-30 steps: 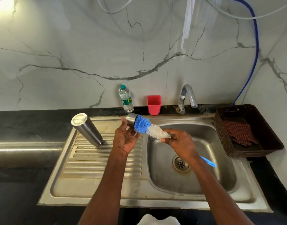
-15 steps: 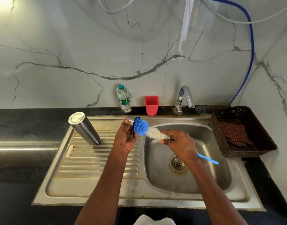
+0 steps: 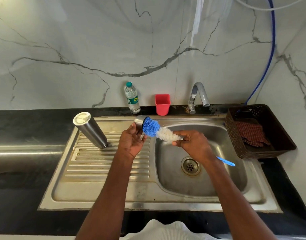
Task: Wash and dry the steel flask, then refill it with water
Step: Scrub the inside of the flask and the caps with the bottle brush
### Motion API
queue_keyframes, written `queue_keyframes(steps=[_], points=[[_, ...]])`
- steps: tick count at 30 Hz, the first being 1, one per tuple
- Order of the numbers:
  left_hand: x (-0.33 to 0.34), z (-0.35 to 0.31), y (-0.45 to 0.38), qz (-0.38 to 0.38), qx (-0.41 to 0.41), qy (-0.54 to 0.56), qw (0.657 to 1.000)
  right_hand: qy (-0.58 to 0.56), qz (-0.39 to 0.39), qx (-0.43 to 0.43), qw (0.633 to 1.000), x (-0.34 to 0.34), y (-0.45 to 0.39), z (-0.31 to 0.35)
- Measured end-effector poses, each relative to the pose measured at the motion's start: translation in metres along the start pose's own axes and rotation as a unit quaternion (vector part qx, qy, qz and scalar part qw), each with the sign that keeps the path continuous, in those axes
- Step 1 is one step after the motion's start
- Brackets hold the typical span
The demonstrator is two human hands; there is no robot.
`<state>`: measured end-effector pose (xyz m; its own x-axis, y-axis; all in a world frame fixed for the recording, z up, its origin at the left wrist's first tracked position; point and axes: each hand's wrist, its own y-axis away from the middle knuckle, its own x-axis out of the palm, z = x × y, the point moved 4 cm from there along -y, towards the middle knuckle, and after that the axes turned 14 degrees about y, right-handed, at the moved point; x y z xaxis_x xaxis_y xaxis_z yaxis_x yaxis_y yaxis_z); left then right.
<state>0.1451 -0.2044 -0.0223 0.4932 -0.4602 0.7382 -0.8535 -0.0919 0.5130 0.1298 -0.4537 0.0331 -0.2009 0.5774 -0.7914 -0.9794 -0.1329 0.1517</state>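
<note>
A steel flask (image 3: pixel 90 129), capped end uppermost, is seen standing tilted on the drainboard near the sink's (image 3: pixel 100 187) back-left corner. Its steel cap (image 3: pixel 139 122) is gripped in the left hand (image 3: pixel 132 142), while a blue-and-white bottle brush (image 3: pixel 159 131), held by the right hand (image 3: pixel 193 145), is pressed into it. Half a second earlier, the cap was hidden behind the bristles.

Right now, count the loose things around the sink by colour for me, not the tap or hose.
Steel: 2, flask, flask cap
Blue and white: 1, bottle brush
Red: 2, cup, checked cloth
Clear: 1, water bottle
Brown: 1, basket
Total: 7
</note>
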Motion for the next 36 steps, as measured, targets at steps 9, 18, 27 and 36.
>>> queue_keyframes(steps=[9,18,27,36], points=[[-0.004,0.005,0.0,0.026,-0.013,0.013,1.0,0.012,0.005,-0.005,1.0,-0.006,-0.002,0.004],[-0.006,0.004,0.012,-0.016,0.01,0.001,1.0,0.0,0.025,-0.03,0.999,-0.001,-0.001,0.002],[-0.015,0.002,0.02,-0.049,-0.007,0.006,0.999,0.005,0.005,-0.038,0.999,-0.002,0.006,0.013],[-0.016,-0.004,0.027,-0.042,-0.005,-0.001,0.999,-0.034,0.005,-0.057,0.998,-0.001,0.013,0.023]])
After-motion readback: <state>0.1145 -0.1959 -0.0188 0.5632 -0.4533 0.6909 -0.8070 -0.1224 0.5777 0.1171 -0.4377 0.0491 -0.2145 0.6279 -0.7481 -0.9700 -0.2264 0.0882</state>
